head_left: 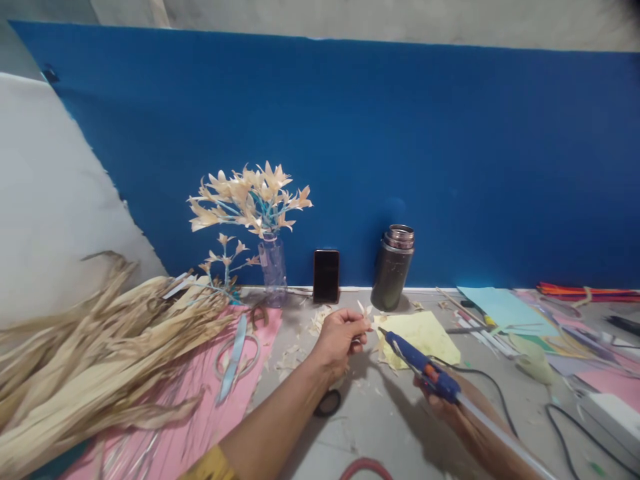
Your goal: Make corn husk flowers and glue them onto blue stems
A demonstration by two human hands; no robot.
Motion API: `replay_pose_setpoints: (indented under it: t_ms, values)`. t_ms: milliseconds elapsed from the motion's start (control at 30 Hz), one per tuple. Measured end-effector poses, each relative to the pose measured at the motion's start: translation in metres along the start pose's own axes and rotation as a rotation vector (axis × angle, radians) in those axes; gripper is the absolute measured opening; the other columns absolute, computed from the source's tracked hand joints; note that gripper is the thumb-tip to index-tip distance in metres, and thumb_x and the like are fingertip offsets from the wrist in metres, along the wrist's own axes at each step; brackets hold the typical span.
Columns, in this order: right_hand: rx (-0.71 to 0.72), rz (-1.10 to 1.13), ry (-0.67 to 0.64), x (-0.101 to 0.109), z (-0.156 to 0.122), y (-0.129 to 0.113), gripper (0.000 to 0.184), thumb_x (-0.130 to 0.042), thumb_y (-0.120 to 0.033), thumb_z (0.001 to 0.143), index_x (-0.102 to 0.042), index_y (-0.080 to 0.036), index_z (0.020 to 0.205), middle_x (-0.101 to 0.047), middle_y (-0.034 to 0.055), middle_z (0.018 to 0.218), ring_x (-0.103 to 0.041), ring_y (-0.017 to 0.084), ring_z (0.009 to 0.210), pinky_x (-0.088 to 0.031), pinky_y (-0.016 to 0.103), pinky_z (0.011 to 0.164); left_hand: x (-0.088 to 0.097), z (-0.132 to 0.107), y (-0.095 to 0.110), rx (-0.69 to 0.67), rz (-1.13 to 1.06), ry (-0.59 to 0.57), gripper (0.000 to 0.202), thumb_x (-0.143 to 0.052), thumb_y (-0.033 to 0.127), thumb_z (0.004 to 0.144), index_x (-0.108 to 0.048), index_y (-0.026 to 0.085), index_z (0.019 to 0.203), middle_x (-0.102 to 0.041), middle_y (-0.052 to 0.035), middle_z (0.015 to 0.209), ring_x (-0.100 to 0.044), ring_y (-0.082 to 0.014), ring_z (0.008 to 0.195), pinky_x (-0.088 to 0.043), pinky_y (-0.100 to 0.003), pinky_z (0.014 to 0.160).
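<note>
My left hand (343,340) pinches a small pale husk flower (366,310) between thumb and fingertips, petals pointing up. In my right hand (440,400) is a blue glue gun (425,368) with an orange trigger; a long clear glue stick (495,430) sticks out of its back. The gun's nozzle points toward the flower, with a small gap between them. A yellow sheet of paper (425,337) lies just behind the nozzle. Beneath my left forearm, a dark tape roll (328,403) is partly covered.
Dried corn husks (75,353) pile up at left beside pink paper (265,343). A clear vase (273,273) of husk flowers (260,193), a phone (326,277) and an uncapped flask (393,270) stand at the back. Right: coloured papers (505,310), a black cord (493,383).
</note>
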State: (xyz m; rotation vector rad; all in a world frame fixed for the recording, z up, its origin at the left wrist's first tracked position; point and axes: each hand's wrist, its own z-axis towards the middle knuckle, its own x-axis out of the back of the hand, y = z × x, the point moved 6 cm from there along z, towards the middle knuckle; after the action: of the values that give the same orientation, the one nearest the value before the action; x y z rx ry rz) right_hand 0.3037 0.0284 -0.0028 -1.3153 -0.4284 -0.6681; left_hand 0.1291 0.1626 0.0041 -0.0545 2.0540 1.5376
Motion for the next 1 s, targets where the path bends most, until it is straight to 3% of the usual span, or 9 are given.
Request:
replay_pose_setpoints:
  t_ms: [100, 233, 433, 600, 767, 1000]
  values:
    - [0.066, -0.145, -0.051, -0.001, 0.006, -0.001, 0.035, -0.054, -0.054, 0.083, -0.071, -0.025, 0.091, -0.076, 0.0071, 0.082, -0.071, 0.028, 0.071, -0.054, 0.034, 0.064, -0.002, -0.001, 0.006, -0.03, -0.016, -0.01, 0.046, -0.091, 0.031, 0.047, -0.053, 0.018, 0.068, -0.062, 0.0015, 0.06, -0.048, -0.005, 0.045, -0.024, -0.017, 0.041]
    - [0.148, -0.284, -0.073, 0.004, 0.009, -0.001, 0.025, -0.05, -0.038, 0.09, -0.07, -0.025, 0.094, -0.075, 0.0063, 0.084, -0.069, 0.024, 0.072, -0.052, 0.032, 0.067, -0.007, -0.004, 0.018, -0.108, -0.024, -0.057, 0.046, -0.091, 0.035, 0.047, -0.053, 0.018, 0.066, -0.061, 0.0023, 0.058, -0.049, -0.0057, 0.044, -0.026, -0.017, 0.04]
    - [0.114, -0.195, 0.048, 0.016, 0.003, -0.007, 0.03, -0.049, -0.05, 0.087, -0.066, -0.025, 0.086, -0.073, 0.0063, 0.077, -0.066, 0.024, 0.066, -0.05, 0.03, 0.06, -0.005, -0.005, 0.019, -0.175, 0.058, 0.018, 0.039, -0.088, 0.033, 0.052, -0.056, 0.017, 0.065, -0.061, 0.0028, 0.056, -0.05, -0.0061, 0.043, -0.031, -0.018, 0.042]
    - [0.165, -0.192, 0.029, 0.01, 0.0, -0.012, 0.029, -0.053, -0.051, 0.085, -0.064, -0.024, 0.082, -0.07, 0.0048, 0.071, -0.065, 0.024, 0.064, -0.049, 0.03, 0.061, -0.009, -0.007, 0.017, -0.194, 0.098, -0.005, 0.031, -0.084, 0.028, 0.056, -0.057, 0.017, 0.065, -0.063, 0.001, 0.055, -0.048, -0.0062, 0.041, -0.028, -0.018, 0.04]
    - [0.209, -0.277, -0.041, 0.001, 0.004, 0.001, 0.018, -0.054, -0.041, 0.083, -0.062, -0.025, 0.084, -0.071, 0.0027, 0.073, -0.066, 0.021, 0.061, -0.046, 0.027, 0.055, -0.013, -0.01, 0.016, -0.186, 0.106, -0.039, 0.027, -0.081, 0.025, 0.059, -0.057, 0.016, 0.066, -0.065, -0.0003, 0.057, -0.047, -0.0057, 0.042, -0.028, -0.018, 0.041]
    - [0.208, -0.297, 0.054, 0.002, 0.001, 0.0, 0.01, -0.056, -0.035, 0.079, -0.059, -0.025, 0.079, -0.07, 0.0018, 0.072, -0.065, 0.02, 0.061, -0.044, 0.026, 0.056, -0.009, -0.007, 0.015, -0.19, 0.088, -0.012, 0.028, -0.081, 0.025, 0.057, -0.056, 0.016, 0.067, -0.066, 0.0002, 0.058, -0.049, -0.0062, 0.042, -0.03, -0.018, 0.042]
